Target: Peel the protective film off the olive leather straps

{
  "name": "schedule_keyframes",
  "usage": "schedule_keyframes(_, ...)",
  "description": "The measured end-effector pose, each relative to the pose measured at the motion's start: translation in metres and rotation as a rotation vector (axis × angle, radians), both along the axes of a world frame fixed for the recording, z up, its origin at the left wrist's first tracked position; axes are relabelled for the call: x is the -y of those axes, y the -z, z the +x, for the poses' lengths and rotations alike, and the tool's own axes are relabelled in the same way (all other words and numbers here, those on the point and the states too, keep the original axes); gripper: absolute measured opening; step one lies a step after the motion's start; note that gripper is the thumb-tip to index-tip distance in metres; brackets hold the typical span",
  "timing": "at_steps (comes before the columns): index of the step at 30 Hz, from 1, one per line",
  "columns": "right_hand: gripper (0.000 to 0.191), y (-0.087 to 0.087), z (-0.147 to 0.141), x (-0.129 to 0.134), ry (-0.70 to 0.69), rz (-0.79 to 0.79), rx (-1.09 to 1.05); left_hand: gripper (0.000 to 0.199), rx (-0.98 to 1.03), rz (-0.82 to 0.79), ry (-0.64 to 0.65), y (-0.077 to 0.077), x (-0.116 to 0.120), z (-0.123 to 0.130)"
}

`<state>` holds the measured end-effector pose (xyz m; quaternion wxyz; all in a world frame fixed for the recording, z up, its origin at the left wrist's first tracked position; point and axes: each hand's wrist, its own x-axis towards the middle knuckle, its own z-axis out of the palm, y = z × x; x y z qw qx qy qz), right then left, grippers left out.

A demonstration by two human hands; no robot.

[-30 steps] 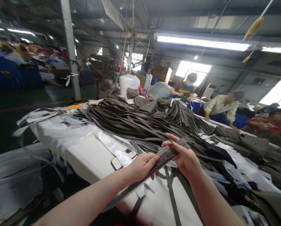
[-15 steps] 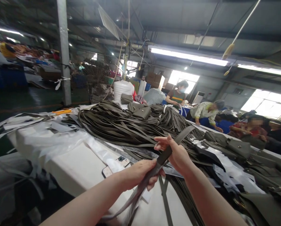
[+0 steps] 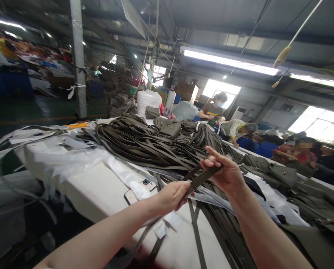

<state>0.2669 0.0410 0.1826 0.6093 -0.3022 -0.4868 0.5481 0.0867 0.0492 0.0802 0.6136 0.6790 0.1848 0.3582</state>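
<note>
A dark olive strap [image 3: 203, 180] runs between my two hands above the table. My left hand [image 3: 173, 194] is closed round it, and the strap's lower part trails down toward the bottom of the view. My right hand [image 3: 223, 169] is at the strap's upper end, thumb and fingers bent around it, one finger raised. Behind the hands lies a large heap of similar olive straps [image 3: 133, 142]. More straps run down the table to the right of my left hand.
A phone [image 3: 131, 196] lies on the white table [image 3: 91, 190] beside plastic film. Olive bags [image 3: 281, 172] cover the right side. A white roll [image 3: 148, 104] stands behind the heap. Several people work beyond the table, one in a mask [image 3: 213, 110].
My right hand has moved up and to the right along with the strap's upper end. The strap is now farther out from my left hand, which has shifted slightly.
</note>
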Motion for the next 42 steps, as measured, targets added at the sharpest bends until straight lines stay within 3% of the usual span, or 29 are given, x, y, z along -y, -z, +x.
schedule_keyframes(4,0.024,-0.023,0.002,-0.005,0.019,0.117,0.08,0.067,-0.002,0.021,0.01,-0.011,-0.003,-0.001)
schedule_keyframes(7,0.041,-0.026,-0.012,-0.002,-0.021,0.122,0.196,0.068,0.05,0.045,-0.021,-0.024,-0.002,-0.002)
schedule_keyframes(11,0.062,-0.026,-0.029,-0.005,-0.121,0.084,0.263,0.07,0.09,0.039,-0.069,-0.036,-0.001,-0.01)
schedule_keyframes(17,0.059,-0.018,-0.056,-0.006,-0.246,0.088,0.418,0.069,0.118,0.026,-0.121,-0.043,-0.001,-0.027)
schedule_keyframes(22,0.066,-0.003,-0.076,0.008,-0.357,-0.044,0.599,0.07,0.121,0.054,-0.141,-0.042,0.002,-0.032)
schedule_keyframes(25,0.056,-0.003,-0.07,0.008,-0.31,-0.035,0.544,0.071,0.133,0.068,-0.135,-0.043,0.004,-0.029)
schedule_keyframes(28,0.044,-0.014,-0.056,0.002,-0.198,0.063,0.369,0.071,0.167,0.042,-0.098,-0.047,0.003,-0.024)
schedule_keyframes(31,0.05,-0.024,-0.049,-0.001,-0.151,0.078,0.375,0.072,0.165,0.032,-0.079,-0.052,0.001,-0.018)
schedule_keyframes(34,0.057,-0.025,-0.051,0.003,-0.169,0.056,0.475,0.071,0.186,0.061,-0.075,-0.057,-0.001,-0.01)
schedule_keyframes(38,0.041,-0.026,-0.052,0.012,-0.255,0.046,0.521,0.069,0.184,0.129,-0.064,-0.063,-0.003,-0.009)
schedule_keyframes(42,0.047,-0.043,-0.03,0.012,-0.293,0.166,0.252,0.071,0.204,0.099,-0.083,-0.071,-0.005,-0.02)
